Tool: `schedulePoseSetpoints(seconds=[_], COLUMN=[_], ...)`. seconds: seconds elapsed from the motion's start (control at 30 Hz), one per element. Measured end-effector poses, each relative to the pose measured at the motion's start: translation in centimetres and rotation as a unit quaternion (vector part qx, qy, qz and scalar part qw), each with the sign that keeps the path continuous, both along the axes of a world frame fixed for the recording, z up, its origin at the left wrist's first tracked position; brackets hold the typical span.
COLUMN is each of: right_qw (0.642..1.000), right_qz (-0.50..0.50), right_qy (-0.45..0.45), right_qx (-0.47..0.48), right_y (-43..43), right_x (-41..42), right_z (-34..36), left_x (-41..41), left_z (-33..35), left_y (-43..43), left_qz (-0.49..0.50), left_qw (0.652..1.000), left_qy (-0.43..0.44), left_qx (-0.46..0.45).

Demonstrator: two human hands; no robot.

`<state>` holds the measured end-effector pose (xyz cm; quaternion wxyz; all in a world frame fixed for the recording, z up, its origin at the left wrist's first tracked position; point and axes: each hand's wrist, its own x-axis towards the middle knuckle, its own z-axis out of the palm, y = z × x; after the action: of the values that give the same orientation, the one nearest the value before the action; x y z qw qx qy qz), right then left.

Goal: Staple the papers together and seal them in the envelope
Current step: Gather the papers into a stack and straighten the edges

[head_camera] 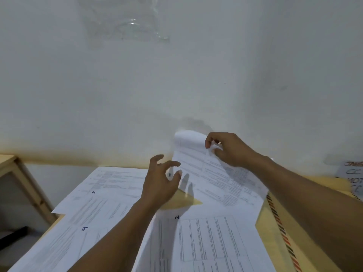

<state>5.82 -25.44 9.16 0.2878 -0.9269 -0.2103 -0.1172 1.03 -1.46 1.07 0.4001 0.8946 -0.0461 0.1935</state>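
Several printed white sheets lie spread on a yellowish table (188,202). One is marked 5 (110,183), one 4 (64,238) and one 2 (206,242). My right hand (229,150) pinches the top edge of another sheet (214,179) and holds it lifted and curled near the wall. My left hand (163,181) hovers with fingers spread at that sheet's left edge, holding nothing. A yellow envelope with a red and black striped border (282,232) lies at the right, partly under my right forearm. No stapler is visible.
A white wall (176,75) rises directly behind the table. A wooden frame or shelf (21,179) stands at the left beside the table. A handwritten paper note (351,173) sits at the far right by the wall.
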Motion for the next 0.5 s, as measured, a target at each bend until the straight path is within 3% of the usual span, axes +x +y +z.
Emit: schedulePoseSetpoints(seconds=[0.1, 0.2, 0.4, 0.5], right_qw=[0.995, 0.983, 0.941, 0.911], right_qz=[0.003, 0.011, 0.056, 0.075], right_qy=[-0.064, -0.096, -0.047, 0.001], right_qx=[0.079, 0.158, 0.332, 0.406], right_y=[0.1, 0.2, 0.1, -0.1], right_x=[-1.3, -3.2, -8.6, -10.9], right_z=[3.8, 7.3, 11.3, 11.5], left_x=[-0.2, -1.2, -5.2, -7.2], left_z=[2.7, 5.2, 9.6, 10.9], left_y=[-0.3, -0.6, -0.5, 0.0], left_qz=[-0.029, -0.064, -0.093, -0.134], left_qw=[0.986, 0.962, 0.918, 0.879], left_qy=[0.030, 0.044, 0.105, 0.143], left_qx=[-0.160, -0.260, -0.370, -0.434])
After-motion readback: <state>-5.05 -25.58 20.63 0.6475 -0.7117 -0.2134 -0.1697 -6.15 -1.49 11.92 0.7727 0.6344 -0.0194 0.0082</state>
